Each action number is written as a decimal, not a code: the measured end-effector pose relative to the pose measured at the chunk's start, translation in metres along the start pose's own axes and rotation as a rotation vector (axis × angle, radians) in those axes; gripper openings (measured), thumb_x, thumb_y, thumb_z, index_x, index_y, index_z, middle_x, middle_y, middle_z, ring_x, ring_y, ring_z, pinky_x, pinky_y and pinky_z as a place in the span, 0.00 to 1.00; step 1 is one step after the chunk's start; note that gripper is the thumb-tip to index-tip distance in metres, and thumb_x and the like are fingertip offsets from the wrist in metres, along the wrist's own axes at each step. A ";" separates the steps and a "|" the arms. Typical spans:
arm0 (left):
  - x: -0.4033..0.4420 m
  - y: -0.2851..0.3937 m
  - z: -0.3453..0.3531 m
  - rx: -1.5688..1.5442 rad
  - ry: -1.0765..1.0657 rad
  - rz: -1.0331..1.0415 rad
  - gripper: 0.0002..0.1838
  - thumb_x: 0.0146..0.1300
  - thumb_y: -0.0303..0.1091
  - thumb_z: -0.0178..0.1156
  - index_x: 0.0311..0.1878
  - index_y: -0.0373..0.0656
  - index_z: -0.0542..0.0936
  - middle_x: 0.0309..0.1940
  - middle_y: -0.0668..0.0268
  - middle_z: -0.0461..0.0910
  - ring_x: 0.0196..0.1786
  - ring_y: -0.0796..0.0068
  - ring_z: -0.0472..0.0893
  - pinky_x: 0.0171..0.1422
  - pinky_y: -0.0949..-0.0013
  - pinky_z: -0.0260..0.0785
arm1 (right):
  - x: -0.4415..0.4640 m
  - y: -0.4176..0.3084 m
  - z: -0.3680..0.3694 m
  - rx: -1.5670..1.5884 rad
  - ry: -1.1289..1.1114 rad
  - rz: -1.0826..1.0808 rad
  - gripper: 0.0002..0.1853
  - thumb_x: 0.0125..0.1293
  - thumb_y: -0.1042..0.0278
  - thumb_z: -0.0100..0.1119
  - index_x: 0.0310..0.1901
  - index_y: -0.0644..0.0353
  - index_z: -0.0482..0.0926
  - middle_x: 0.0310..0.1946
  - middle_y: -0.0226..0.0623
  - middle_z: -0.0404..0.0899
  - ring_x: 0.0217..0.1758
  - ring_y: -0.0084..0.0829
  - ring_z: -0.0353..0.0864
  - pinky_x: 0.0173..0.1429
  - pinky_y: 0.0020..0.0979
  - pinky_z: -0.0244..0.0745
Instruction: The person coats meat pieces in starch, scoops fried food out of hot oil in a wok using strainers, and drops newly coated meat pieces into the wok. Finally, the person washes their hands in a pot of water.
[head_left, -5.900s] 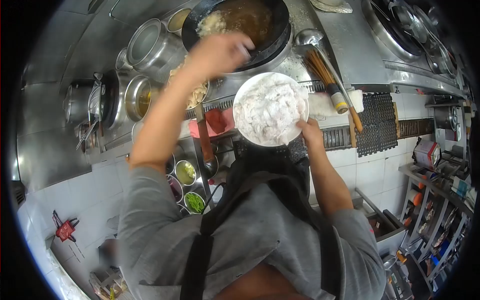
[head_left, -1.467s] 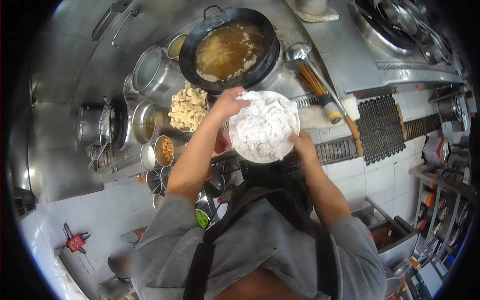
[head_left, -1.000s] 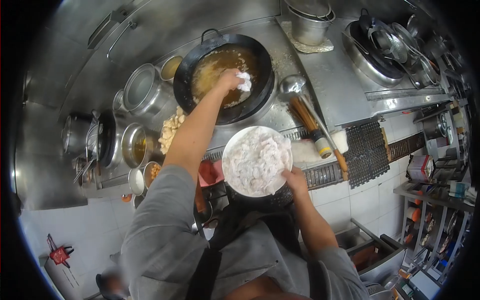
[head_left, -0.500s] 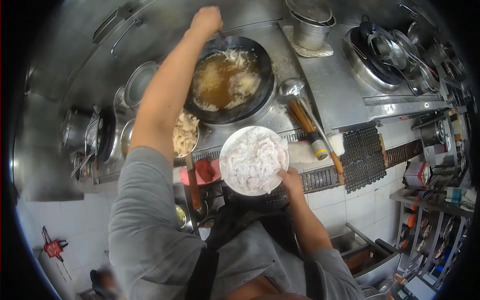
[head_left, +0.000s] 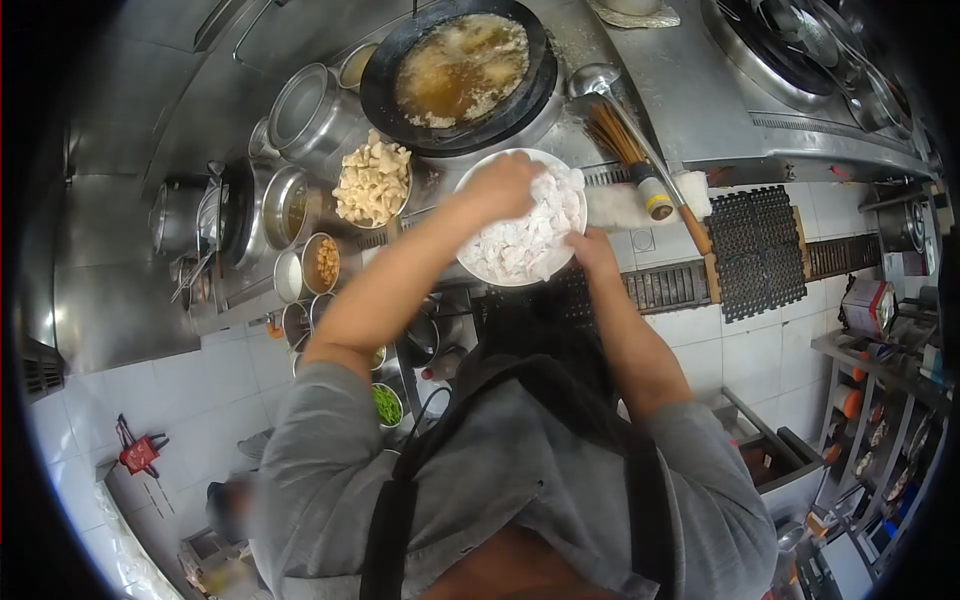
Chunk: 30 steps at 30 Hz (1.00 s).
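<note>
A white plate [head_left: 478, 268] piled with flour-coated pieces [head_left: 530, 235] is held in front of me, its right rim gripped by my right hand [head_left: 592, 252]. On the left part of the pile, the closed fingers of my left hand [head_left: 508, 186] touch the coated pieces; what they pinch, if anything, is hidden. Beyond the plate stands a black wok [head_left: 380, 95] with bubbling brown oil [head_left: 455, 70] and pale bits floating in it. Left of the plate is a container heaped with pale fried pieces [head_left: 372, 180].
A ladle [head_left: 594, 80] and a bamboo brush [head_left: 615, 135] lie right of the wok. Metal pots [head_left: 303, 105] and small bowls line the left. A bowl of chopped greens [head_left: 386, 404] sits lower left. Another person [head_left: 228, 505] is at the lower left, blurred. Shelving stands at right.
My left hand has come back from above the far edge of the wok to the plate. The view has shifted, and the plate appears higher in it, still in my right hand.
</note>
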<state>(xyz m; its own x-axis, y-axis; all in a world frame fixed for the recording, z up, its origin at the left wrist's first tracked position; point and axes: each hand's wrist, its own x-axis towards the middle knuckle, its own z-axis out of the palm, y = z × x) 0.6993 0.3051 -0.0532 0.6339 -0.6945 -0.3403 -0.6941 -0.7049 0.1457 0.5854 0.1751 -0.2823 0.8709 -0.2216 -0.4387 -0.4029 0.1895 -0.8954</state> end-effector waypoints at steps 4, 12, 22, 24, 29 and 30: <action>0.005 0.026 0.059 0.044 0.146 -0.081 0.33 0.47 0.40 0.68 0.61 0.53 0.74 0.58 0.49 0.69 0.57 0.44 0.73 0.59 0.53 0.70 | 0.010 0.012 -0.001 -0.058 0.012 -0.026 0.23 0.47 0.62 0.57 0.42 0.72 0.81 0.36 0.55 0.83 0.42 0.44 0.83 0.49 0.38 0.75; 0.000 -0.038 0.025 -0.440 0.235 -0.202 0.24 0.49 0.37 0.65 0.52 0.42 0.77 0.34 0.51 0.82 0.39 0.61 0.83 0.45 0.61 0.74 | 0.008 0.006 0.000 0.002 -0.001 -0.046 0.19 0.49 0.73 0.56 0.44 0.74 0.80 0.34 0.43 0.83 0.33 0.32 0.81 0.36 0.30 0.75; -0.026 -0.064 0.081 -0.110 0.422 0.235 0.23 0.47 0.31 0.64 0.50 0.40 0.77 0.36 0.48 0.81 0.40 0.49 0.81 0.47 0.57 0.74 | -0.010 -0.016 -0.001 0.011 -0.015 0.016 0.18 0.51 0.70 0.55 0.42 0.73 0.80 0.31 0.40 0.81 0.29 0.29 0.79 0.31 0.28 0.72; -0.027 -0.048 0.081 -0.109 0.382 0.141 0.24 0.47 0.31 0.64 0.51 0.41 0.76 0.37 0.48 0.81 0.42 0.50 0.81 0.49 0.56 0.73 | -0.010 -0.014 0.000 0.014 -0.013 0.020 0.18 0.51 0.70 0.54 0.43 0.73 0.80 0.31 0.40 0.81 0.29 0.29 0.79 0.31 0.28 0.72; -0.029 -0.045 0.038 -0.267 0.156 -0.213 0.25 0.47 0.31 0.64 0.53 0.44 0.76 0.43 0.48 0.80 0.50 0.49 0.78 0.56 0.55 0.70 | -0.006 -0.006 -0.001 0.032 -0.014 -0.036 0.20 0.51 0.70 0.54 0.44 0.74 0.79 0.33 0.41 0.82 0.30 0.31 0.80 0.33 0.28 0.73; -0.030 -0.045 0.025 -0.376 0.119 -0.273 0.25 0.47 0.30 0.64 0.53 0.45 0.76 0.45 0.49 0.79 0.52 0.49 0.77 0.58 0.55 0.69 | -0.010 -0.011 -0.001 0.060 -0.012 -0.007 0.21 0.49 0.67 0.55 0.42 0.74 0.80 0.32 0.45 0.83 0.32 0.35 0.82 0.37 0.32 0.74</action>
<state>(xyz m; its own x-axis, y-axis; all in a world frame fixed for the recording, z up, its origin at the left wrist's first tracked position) 0.7024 0.3612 -0.0727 0.8258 -0.4729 -0.3071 -0.3394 -0.8518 0.3990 0.5812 0.1737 -0.2679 0.8770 -0.2115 -0.4314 -0.3797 0.2450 -0.8921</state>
